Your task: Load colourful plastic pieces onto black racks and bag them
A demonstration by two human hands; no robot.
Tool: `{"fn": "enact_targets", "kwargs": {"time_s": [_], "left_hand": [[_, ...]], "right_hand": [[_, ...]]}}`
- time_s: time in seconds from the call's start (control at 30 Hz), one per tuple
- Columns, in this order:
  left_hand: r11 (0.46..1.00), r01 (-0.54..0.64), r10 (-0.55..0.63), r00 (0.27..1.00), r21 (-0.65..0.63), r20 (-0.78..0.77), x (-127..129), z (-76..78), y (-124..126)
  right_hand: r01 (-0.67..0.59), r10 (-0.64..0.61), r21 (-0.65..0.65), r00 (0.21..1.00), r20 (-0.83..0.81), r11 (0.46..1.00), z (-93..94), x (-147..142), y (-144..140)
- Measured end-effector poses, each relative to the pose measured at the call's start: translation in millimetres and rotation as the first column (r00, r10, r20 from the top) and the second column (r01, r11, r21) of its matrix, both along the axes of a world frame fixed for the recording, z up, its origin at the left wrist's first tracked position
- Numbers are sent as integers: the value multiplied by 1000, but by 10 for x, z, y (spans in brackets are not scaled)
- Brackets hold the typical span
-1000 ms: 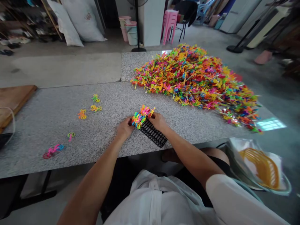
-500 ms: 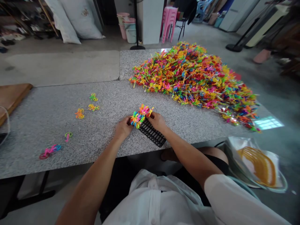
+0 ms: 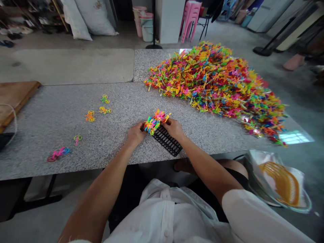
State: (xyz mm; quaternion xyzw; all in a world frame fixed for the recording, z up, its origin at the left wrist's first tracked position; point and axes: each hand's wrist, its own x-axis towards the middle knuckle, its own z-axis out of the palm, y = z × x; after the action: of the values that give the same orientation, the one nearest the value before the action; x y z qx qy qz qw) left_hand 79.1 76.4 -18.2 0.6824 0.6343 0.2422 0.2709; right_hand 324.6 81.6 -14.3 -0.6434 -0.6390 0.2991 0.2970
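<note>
A black perforated tray [image 3: 167, 141] lies at an angle on the grey granite table [image 3: 113, 135], near its front edge. A cluster of small bright plastic pieces [image 3: 155, 121] stands in the tray's far end. My left hand [image 3: 136, 134] presses against the cluster's left side, fingers curled on the pieces. My right hand [image 3: 172, 128] rests on the tray's right side with its fingertips pinched on a piece at the cluster's edge. A big heap of the same coloured pieces [image 3: 215, 82] covers the table's far right.
Loose pieces lie scattered at the left: yellow and orange ones [image 3: 98, 109] and a pink-blue one [image 3: 57, 153]. A wooden board [image 3: 15, 98] sits at the far left. An orange basket [image 3: 282, 182] in a bag rests by my right knee. Pink stools [image 3: 190, 18] and buckets [image 3: 144, 23] stand behind.
Both hands stay at the cluster on the tray, with only small finger shifts. The camera has tilted slightly, sliding the whole scene a little in the picture.
</note>
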Motion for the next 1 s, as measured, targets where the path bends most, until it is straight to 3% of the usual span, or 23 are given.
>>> {"fn": "enact_targets", "kwargs": {"time_s": [0.3, 0.63, 0.77, 0.83, 0.9, 0.93, 1.0], "left_hand": [[1000, 12, -12, 1000, -16, -25, 13, 64, -34], [999, 19, -21, 996, -30, -82, -4, 96, -24], [999, 23, -28, 988, -34, -153, -45, 95, -5], [999, 31, -35, 986, -30, -163, -66, 73, 13], [999, 32, -37, 986, -33, -164, -78, 51, 29], [999, 29, -35, 986, -35, -163, -81, 46, 35], [999, 25, -30, 987, -38, -155, -83, 46, 44]], "right_hand": [[-97, 92, -2, 940, 328, 995, 101, -66, -76], [-69, 103, -87, 873, 477, 994, 237, -243, -179], [-215, 269, -176, 877, 399, 961, 343, -33, 10], [-127, 197, -198, 899, 392, 972, 420, 222, 200], [158, -71, -155, 885, 460, 975, 499, 525, 417], [302, -210, -113, 844, 494, 947, 534, 672, 525], [453, -352, -75, 777, 521, 888, 585, 921, 725]]}}
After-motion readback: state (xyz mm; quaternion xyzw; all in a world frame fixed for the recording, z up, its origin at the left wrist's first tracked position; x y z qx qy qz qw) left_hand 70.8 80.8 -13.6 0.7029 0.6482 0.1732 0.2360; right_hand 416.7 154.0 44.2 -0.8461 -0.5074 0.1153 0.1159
